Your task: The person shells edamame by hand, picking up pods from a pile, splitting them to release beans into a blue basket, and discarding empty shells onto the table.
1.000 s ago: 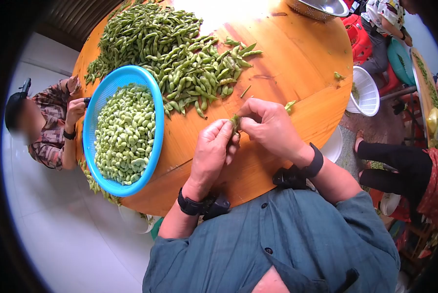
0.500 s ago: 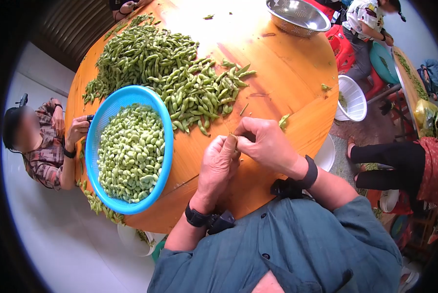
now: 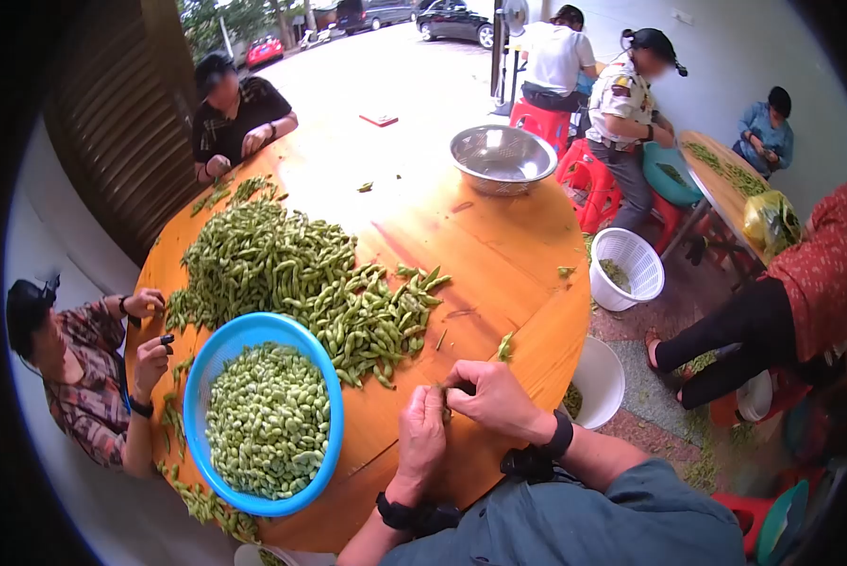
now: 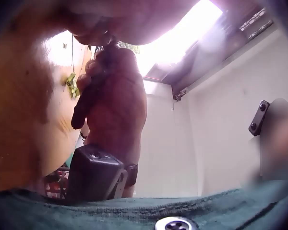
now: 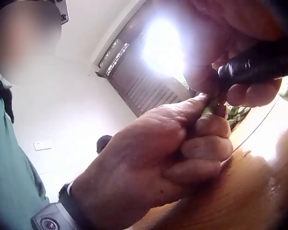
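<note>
Tabletop (image 3: pixel 508 269) bears one basket (image 3: pixel 195 415) (blue), one bowl (image 3: pixel 503 162).

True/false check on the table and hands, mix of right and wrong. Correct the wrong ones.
1. The round blue plastic basket holds shelled pale-green beans. True.
2. The shiny metal bowl sits inside that basket. False: it stands on the orange wooden table.
3. The heap of green unshelled pods lies beside the basket. True.
4. The left hand and right hand are far apart. False: their fingers come together at a small green piece.
5. The white plastic basket is off the table. True.
</note>
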The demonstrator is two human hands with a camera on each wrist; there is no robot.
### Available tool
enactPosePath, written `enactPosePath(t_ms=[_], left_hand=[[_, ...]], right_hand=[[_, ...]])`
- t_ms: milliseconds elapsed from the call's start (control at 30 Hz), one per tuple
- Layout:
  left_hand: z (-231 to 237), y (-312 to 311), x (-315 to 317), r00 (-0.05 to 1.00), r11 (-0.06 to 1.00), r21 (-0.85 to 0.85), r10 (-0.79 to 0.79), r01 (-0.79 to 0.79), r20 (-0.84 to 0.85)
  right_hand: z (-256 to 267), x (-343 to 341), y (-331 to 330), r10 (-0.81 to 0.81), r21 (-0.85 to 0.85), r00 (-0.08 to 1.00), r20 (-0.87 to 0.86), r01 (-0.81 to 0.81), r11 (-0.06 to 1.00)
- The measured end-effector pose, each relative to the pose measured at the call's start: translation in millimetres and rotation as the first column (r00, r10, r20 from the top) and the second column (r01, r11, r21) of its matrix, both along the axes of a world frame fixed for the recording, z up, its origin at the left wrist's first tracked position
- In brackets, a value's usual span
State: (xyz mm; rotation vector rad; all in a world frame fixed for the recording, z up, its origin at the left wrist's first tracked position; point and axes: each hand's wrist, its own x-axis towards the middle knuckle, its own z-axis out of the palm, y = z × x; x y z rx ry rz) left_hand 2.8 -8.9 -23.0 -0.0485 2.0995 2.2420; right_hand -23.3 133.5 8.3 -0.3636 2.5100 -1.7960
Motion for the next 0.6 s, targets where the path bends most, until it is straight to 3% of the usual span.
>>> enactPosePath(t_ms=[133,200,233,400,533,600], left_hand=[[1.5,1.2,2.1,0.998,0.997,0.038,-0.062,0.061,0.026],[9.7,1.7,5.0,0.988,0.993,0.107,-0.066,0.052,0.136],[8.1,1.6,4.8,0.990,0.992,0.111,-0.069,0.055,0.126],[-7.5,-1.9,5.4,0.992,0.992,-0.039,-0.121,0.122,0.025],[-9.2,3.1,5.6,0.993,0.993,-0.042,-0.111,0.112,0.032],[-5.7,5.8,6.8,0.997,0.997,0.047,-0.060,0.058,0.046]], right_hand=[[-1.1,10.1,4.0,-0.024,0.050,0.997,-0.078,0.028,0.998],[-1.9,13.8,2.6,-0.025,-0.153,1.000,-0.018,0.022,0.988],[-1.4,13.0,3.2,-0.027,-0.150,0.999,-0.028,0.023,0.988],[-3.8,4.3,7.3,0.020,0.004,0.993,-0.114,-0.019,1.000],[0.3,1.9,16.0,0.053,0.100,0.993,-0.102,-0.043,0.994],[-1.0,3.6,16.7,0.057,0.092,0.994,-0.095,-0.048,0.995]])
